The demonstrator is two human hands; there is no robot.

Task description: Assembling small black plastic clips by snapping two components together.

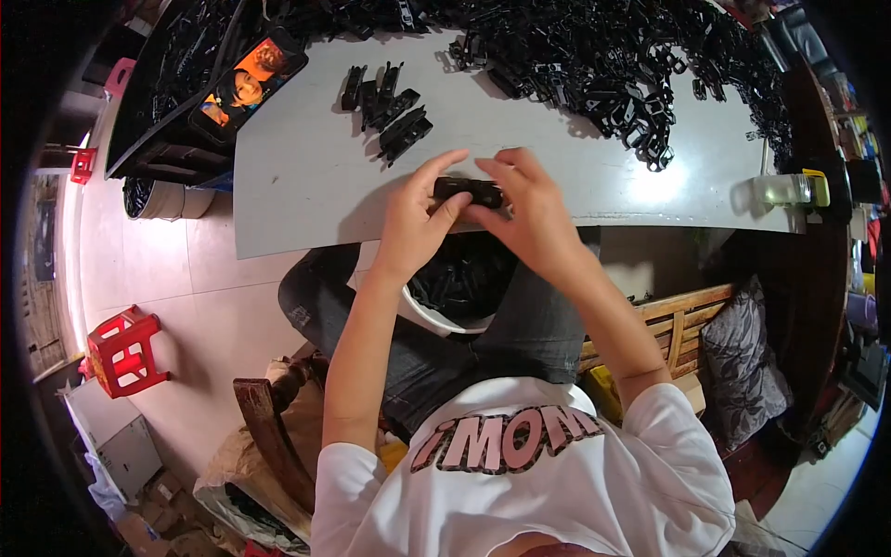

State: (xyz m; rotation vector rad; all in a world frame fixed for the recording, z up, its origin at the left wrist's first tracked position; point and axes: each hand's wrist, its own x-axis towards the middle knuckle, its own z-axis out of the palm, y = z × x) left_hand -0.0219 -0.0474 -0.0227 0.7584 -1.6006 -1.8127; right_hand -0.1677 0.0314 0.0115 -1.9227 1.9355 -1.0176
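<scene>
Above the table's near edge I hold a small black plastic part (469, 191) crosswise between both hands. My left hand (419, 209) grips its left end, with the thumb along the near side. On its right end, the thumb and fingers of my right hand (527, 204) are closed. The fingers hide much of the part, so its exact kind is unclear. Beyond my hands, several similar black parts (404, 135) lie in a loose group on the grey-white table (306, 176). Between my knees stands a white bucket (436, 323) with many black parts inside.
A big heap of black parts (594, 74) covers the far right of the table. At the far left a phone (251, 84) leans on a dark box of parts. A clear jar (784, 190) stands at the right edge. A red stool (125, 353) is on the floor at left.
</scene>
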